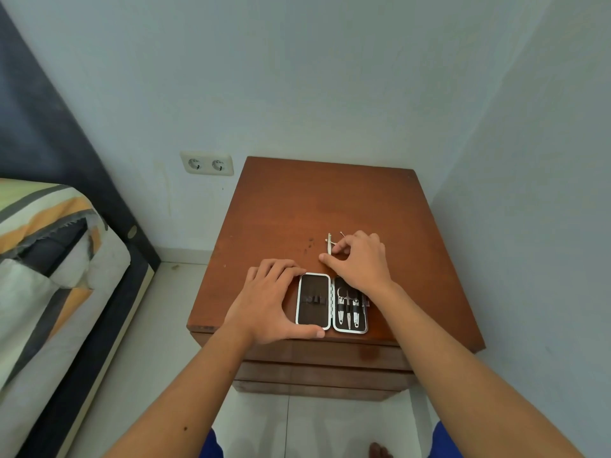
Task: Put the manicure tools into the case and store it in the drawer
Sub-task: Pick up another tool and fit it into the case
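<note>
The packing step is under way. On the wooden nightstand (297, 206), the manicure case (331, 303) lies open flat near the front edge, its lid half on the left and its tool half on the right.

The left hand (274, 300) lies spread against the lid half, fingers along its far and left rim and thumb at its near edge, steadying it without closing round anything. The right hand (360, 259) reaches past the case's far edge, thumb and forefinger pinched on a slim metal tool (330, 244), probably a nail file or tweezers, lying on the top. One or two thin, ball-tipped picks (342, 233) lie just beside it, partly hidden by the fingers.

The tool half already holds three pieces in its elastic loops: small scissors (347, 309) in the middle with what look like clippers on either side. The lid half shows only an empty band.

Next, I judge, the pinched tool must be lifted and slid under a free loop, then the picks. The drawer fronts (324, 358) below are shut.
</note>
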